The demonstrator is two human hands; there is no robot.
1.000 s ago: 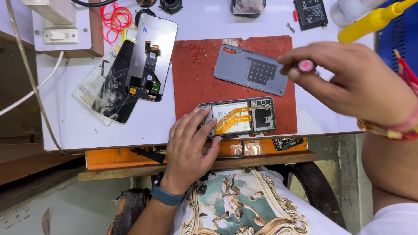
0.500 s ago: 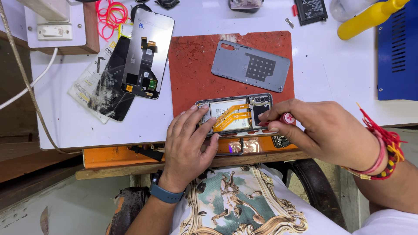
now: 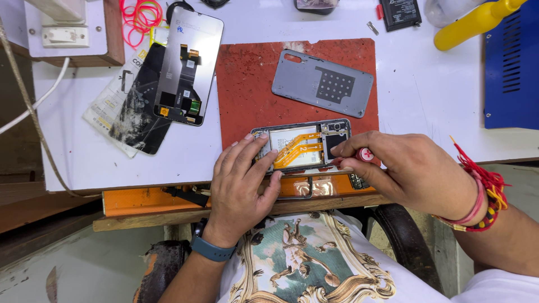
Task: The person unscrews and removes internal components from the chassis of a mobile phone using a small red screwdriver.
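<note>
Phone chassis (image 3: 303, 148), opened and lying face down, sits at the near edge of the red work mat (image 3: 252, 84), with an orange flex cable (image 3: 295, 150) running across its exposed interior. We note the left hand (image 3: 241, 188) lies flat and loose on the chassis's left end, fingers spread and extended, pressing rather than gripping; nothing is enclosed in it. A blue band (image 3: 212, 248) circles that wrist. The right hand (image 3: 410, 171) is closed in a pinch on a small screwdriver (image 3: 365, 155), whose red cap shows between thumb and forefinger; its tip points down at the chassis's right end, but we cannot tell whether it touches a screw. Red threads and beads (image 3: 480, 193) ring the right wrist.

Farther up the mat, well apart from the hands, lies a grey back cover (image 3: 323, 83), inner side up. Left of the mat, on the white table (image 3: 421, 106), a detached display panel (image 3: 188, 67) overlaps a cracked screen (image 3: 137, 106). Pink rubber bands (image 3: 140, 14) lie beyond them. At the far right we record a yellow bottle (image 3: 477, 22) and a blue box (image 3: 514, 64).
</note>
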